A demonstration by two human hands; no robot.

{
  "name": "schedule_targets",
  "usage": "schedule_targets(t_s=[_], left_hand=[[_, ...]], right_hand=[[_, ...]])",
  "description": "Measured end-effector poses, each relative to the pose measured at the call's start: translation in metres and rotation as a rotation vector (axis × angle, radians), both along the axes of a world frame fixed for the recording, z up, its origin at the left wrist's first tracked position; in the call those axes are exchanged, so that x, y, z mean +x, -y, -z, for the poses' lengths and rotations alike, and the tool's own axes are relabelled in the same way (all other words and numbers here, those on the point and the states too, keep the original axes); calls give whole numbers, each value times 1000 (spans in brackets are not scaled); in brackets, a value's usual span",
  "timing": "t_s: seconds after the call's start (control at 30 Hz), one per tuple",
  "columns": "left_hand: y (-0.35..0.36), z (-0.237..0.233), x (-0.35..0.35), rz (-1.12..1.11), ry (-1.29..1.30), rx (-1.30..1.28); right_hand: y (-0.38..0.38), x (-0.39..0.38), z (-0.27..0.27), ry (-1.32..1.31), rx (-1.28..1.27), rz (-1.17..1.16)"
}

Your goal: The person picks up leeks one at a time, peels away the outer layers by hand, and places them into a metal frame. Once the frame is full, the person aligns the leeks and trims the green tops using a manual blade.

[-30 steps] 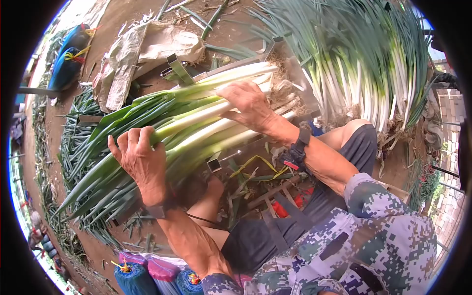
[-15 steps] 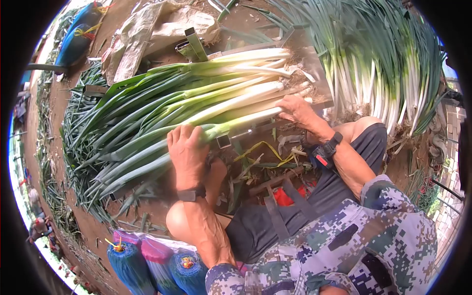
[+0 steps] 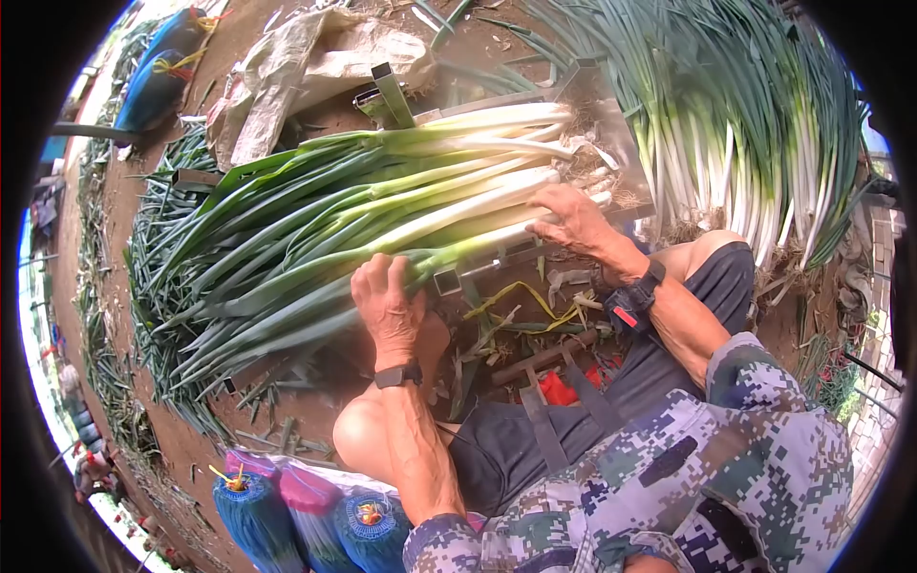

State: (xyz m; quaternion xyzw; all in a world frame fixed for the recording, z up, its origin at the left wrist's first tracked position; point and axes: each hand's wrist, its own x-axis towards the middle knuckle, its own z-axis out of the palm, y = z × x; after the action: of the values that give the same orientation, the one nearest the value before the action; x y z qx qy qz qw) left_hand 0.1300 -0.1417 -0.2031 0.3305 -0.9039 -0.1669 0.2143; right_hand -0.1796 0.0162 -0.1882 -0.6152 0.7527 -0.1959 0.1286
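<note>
A pile of green onions [image 3: 411, 196] lies across a low metal stand, white root ends to the right and long green leaves to the left. My left hand [image 3: 390, 304] has its fingers curled over the near stalk where white turns to green. On the white end of that same green onion [image 3: 482, 241], close to the roots, my right hand [image 3: 578, 227] is closed. The undersides of both grips are hidden. Square metal tube posts [image 3: 392, 95] stand up at the pile's far side.
A large heap of untrimmed green onions [image 3: 735, 143] lies at the right. Behind the pile is a crumpled woven sack [image 3: 306, 72]. Blue net bundles [image 3: 250, 511] stand at the lower left. Yellow strapping [image 3: 511, 296] and leaf scraps litter the ground before my knees.
My left hand has shifted slightly right along the near stalks. My right hand stays at the white end, a little lower. The view has moved slightly.
</note>
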Motion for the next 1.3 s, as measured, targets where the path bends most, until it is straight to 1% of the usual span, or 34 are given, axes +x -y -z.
schedule_targets(t_s=[0.07, 0.17, 0.27, 0.33, 0.43, 0.5, 0.53, 0.57, 0.63, 0.67, 0.8, 0.9, 0.93, 1.03, 1.07, 1.1, 1.17, 1.2, 1.23, 1.27, 1.3], left_hand=[[-3, -4, -3, 7, -22, 12], [-7, -15, -2, 11, -78, 60], [-7, -17, 0, -26, -123, 59], [-6, -6, 2, -65, -194, 36], [-7, -10, -3, -98, -248, -30], [-9, -16, -3, -169, -314, 17], [-8, -19, -6, -204, -355, 37], [-5, -21, -7, -237, -347, -43], [3, -26, -9, -261, -364, -213], [6, -35, -12, -280, -287, -304], [18, -69, -38, -319, -302, -482], [23, -86, -47, -343, -294, -534], [24, -88, -47, -337, -309, -539], [16, -87, -38, -297, -215, -528], [13, -83, -40, -321, -176, -451], [14, -77, -42, -279, -93, -388], [20, -57, -51, -171, 53, -252], [15, -42, -51, -136, 188, -204], [14, -24, -51, -152, 131, -171], [14, -18, -50, -145, 94, -166], [15, -14, -49, -144, 60, -165]], right_hand=[[31, 18, -9, 35, -116, 9], [75, 41, 7, -80, -184, -88], [92, 51, 17, -178, -80, -70], [89, 49, 17, -145, -146, -32], [87, 36, -21, -136, -171, -6], [87, 20, -46, -167, -264, 40], [85, 6, -49, -162, -300, 30], [83, -7, -56, -161, -337, 17], [71, -27, -70, -57, -257, 36], [66, -33, -72, -12, -258, 41], [55, -33, -75, 158, -245, 103], [52, -29, -67, 72, -256, 38], [50, -27, -62, 11, -294, 7], [37, -24, -34, 98, -175, -39], [27, -29, -5, 50, -79, -98], [18, -29, 17, 1, 38, -123], [16, -21, 18, -16, -45, -21], [16, -22, 20, 20, -45, -14], [15, -22, 25, 55, -48, -6], [12, -23, 24, 47, -85, -21], [8, -26, 19, 45, -70, -2]])
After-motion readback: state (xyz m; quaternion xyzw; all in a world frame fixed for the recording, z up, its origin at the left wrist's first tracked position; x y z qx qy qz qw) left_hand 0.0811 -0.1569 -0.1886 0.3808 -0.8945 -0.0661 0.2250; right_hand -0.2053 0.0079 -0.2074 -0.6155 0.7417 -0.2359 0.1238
